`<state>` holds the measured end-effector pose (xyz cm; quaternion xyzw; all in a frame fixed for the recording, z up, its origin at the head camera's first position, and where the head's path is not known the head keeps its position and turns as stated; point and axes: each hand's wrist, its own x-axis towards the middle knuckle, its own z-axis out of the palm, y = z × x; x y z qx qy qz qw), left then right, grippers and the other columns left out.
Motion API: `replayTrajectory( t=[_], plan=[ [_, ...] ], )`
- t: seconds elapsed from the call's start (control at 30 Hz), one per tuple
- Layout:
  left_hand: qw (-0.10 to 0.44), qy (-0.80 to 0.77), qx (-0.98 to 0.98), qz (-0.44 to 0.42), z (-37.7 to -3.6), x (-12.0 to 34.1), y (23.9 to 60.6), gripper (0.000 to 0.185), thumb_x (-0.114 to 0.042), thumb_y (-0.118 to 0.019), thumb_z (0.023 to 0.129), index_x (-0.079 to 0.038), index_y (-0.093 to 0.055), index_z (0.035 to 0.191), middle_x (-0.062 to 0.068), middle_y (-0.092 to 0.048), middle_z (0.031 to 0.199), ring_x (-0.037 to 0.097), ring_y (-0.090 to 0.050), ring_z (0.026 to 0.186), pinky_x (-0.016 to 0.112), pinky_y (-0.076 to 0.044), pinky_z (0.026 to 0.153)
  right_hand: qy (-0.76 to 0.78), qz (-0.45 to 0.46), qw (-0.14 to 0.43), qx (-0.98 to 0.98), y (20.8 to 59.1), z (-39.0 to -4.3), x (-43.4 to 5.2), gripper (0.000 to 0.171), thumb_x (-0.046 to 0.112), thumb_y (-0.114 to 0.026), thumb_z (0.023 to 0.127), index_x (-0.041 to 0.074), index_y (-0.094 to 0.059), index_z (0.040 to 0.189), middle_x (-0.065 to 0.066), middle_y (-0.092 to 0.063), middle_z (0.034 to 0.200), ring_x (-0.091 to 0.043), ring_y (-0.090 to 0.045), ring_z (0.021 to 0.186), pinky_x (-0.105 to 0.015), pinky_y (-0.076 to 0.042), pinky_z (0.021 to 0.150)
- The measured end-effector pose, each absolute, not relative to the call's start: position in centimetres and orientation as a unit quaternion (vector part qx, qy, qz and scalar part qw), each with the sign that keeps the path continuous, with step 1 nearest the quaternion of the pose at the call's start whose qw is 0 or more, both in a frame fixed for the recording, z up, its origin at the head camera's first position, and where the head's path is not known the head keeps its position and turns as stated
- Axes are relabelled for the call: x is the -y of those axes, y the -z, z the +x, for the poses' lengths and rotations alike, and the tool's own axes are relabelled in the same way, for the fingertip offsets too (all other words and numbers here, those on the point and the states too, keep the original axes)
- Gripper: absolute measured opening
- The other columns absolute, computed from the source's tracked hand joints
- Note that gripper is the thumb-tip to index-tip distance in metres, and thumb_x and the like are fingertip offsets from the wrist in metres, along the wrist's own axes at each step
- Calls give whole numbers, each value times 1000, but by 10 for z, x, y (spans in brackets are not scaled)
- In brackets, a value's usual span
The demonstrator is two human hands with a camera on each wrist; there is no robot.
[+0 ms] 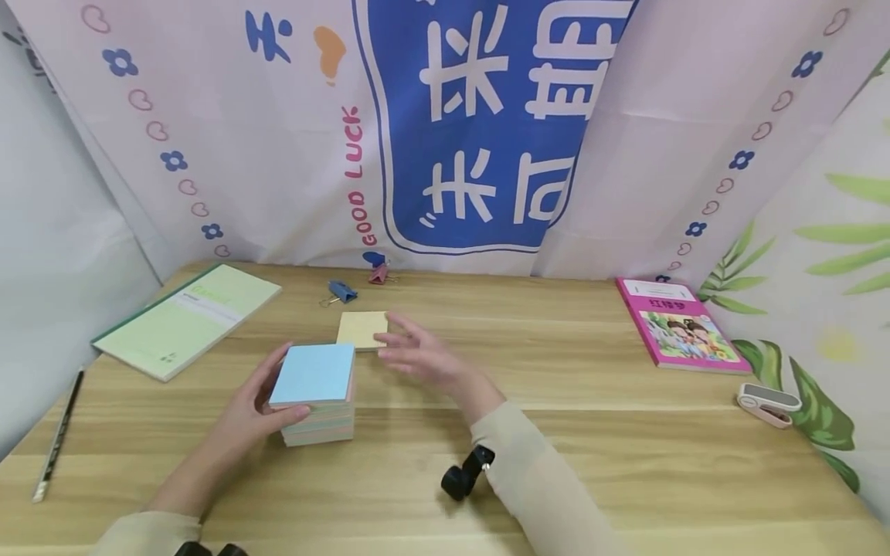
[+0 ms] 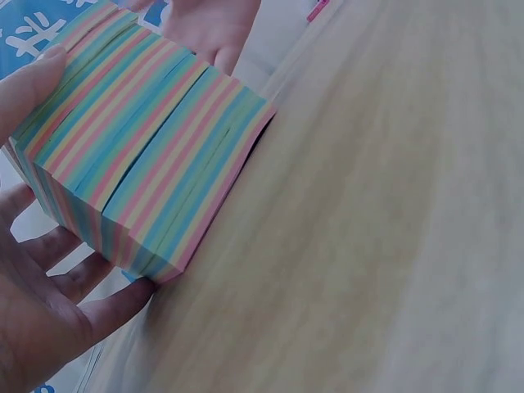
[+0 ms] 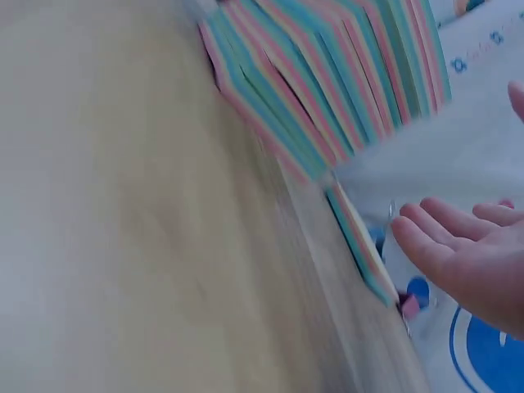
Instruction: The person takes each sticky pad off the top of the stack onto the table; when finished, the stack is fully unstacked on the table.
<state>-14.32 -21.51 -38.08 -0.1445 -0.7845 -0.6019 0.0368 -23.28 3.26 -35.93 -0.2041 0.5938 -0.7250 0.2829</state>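
**Striped note block held at the middle of the desk**

The striped note block (image 1: 316, 394), a thick cube of paper with a light blue top sheet and sides banded in pink, blue, green and yellow, stands on the wooden desk (image 1: 591, 463) near its middle, a little left of centre. The left hand (image 1: 253, 409) grasps it from the left: the thumb lies curled along the near side and the fingers wrap round the far left corner; the left wrist view shows the fingertips under the block's lower edge and the thumb on its upper edge. The right hand (image 1: 420, 355) hovers just right of and behind the block, released, fingers spread and relaxed, holding nothing. Its fingertips hang over the near edge of a pale yellow sticky pad (image 1: 361, 330) that lies flat just behind the block.

Farther back, near the printed curtain (image 1: 487, 123), lie a blue binder clip (image 1: 341, 292) and a pink binder clip (image 1: 378, 273), near each other. A green notebook (image 1: 188, 318) lies at the far left, and a pencil (image 1: 59, 436) rests by the left edge. On the right lies a pink picture book (image 1: 677, 323), with a small white and pink stapler (image 1: 767, 404) nearer the right edge.
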Motion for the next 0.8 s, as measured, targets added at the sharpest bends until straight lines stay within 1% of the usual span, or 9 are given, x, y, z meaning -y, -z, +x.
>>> replayTrajectory(
  t=[0.03, 0.13, 0.2, 0.23, 0.4, 0.57, 0.63, 0.7, 0.8],
  plan=[
    [38, 602, 785, -145, -142, 216, 381, 82, 0, -64, 75, -16, -16, 139, 26, -24, 130, 8, -34, 109, 15, -43, 74, 713, -221, 288, -599, 358, -226, -29, 71, 6, -57, 81, 17, -16, 138, -16, -30, 134, -29, -35, 117, -36, -28, 96],
    [35, 595, 790, -145, -141, 216, 380, 82, -2, -65, 75, -15, -15, 139, 28, -23, 131, 24, -32, 114, 16, -43, 75, 678, -255, 290, -626, 359, -210, -21, 76, 11, -62, 79, 23, -16, 138, -7, -32, 134, -25, -31, 120, -34, -28, 95],
    [31, 590, 795, -139, -141, 216, 380, 82, -5, -65, 75, -16, -14, 139, 27, -23, 132, 35, -28, 114, 16, -43, 75, 661, -273, 276, -643, 359, -202, -15, 79, 12, -64, 77, 22, -14, 138, -3, -33, 133, -21, -31, 120, -33, -28, 95],
    [30, 591, 794, -138, -141, 216, 380, 82, -5, -65, 75, -16, -14, 139, 27, -23, 132, 38, -27, 115, 16, -43, 75, 654, -278, 268, -650, 359, -199, -12, 81, 12, -64, 76, 21, -13, 138, -1, -34, 132, -19, -30, 120, -34, -27, 95],
    [31, 589, 797, -133, -142, 218, 379, 82, -6, -65, 76, -16, -14, 139, 26, -22, 133, 39, -26, 115, 16, -43, 75, 636, -285, 222, -682, 360, -188, 6, 82, 11, -65, 75, 17, -14, 138, 2, -36, 127, -15, -33, 115, -34, -31, 93],
    [23, 584, 800, -135, -142, 218, 381, 82, -8, -66, 76, -14, -14, 139, 26, -22, 132, 39, -25, 116, 16, -42, 76, 646, -274, 190, -687, 362, -184, 9, 73, 4, -66, 74, 18, -25, 133, 2, -41, 119, -16, -38, 111, -33, -36, 89],
    [20, 580, 803, -134, -142, 219, 382, 83, -10, -67, 75, -15, -14, 139, 24, -24, 132, 37, -26, 116, 14, -40, 78, 651, -273, 190, -682, 363, -184, 6, 71, 3, -66, 74, 20, -28, 131, 1, -43, 117, -17, -40, 109, -35, -36, 89],
    [18, 569, 811, -131, -143, 219, 382, 82, -12, -67, 75, -18, -15, 139, 20, -26, 133, 35, -27, 117, 13, -37, 81, 660, -265, 200, -673, 363, -186, 1, 72, 3, -67, 73, 22, -29, 131, 1, -45, 116, -17, -43, 106, -35, -37, 89],
    [20, 551, 825, -127, -144, 221, 382, 82, -16, -68, 75, -24, -17, 138, 15, -27, 134, 32, -28, 117, 15, -34, 85, 686, -245, 229, -646, 361, -188, -11, 76, 0, -66, 73, 24, -27, 133, -3, -47, 116, -19, -47, 102, -33, -40, 86]
  ],
)
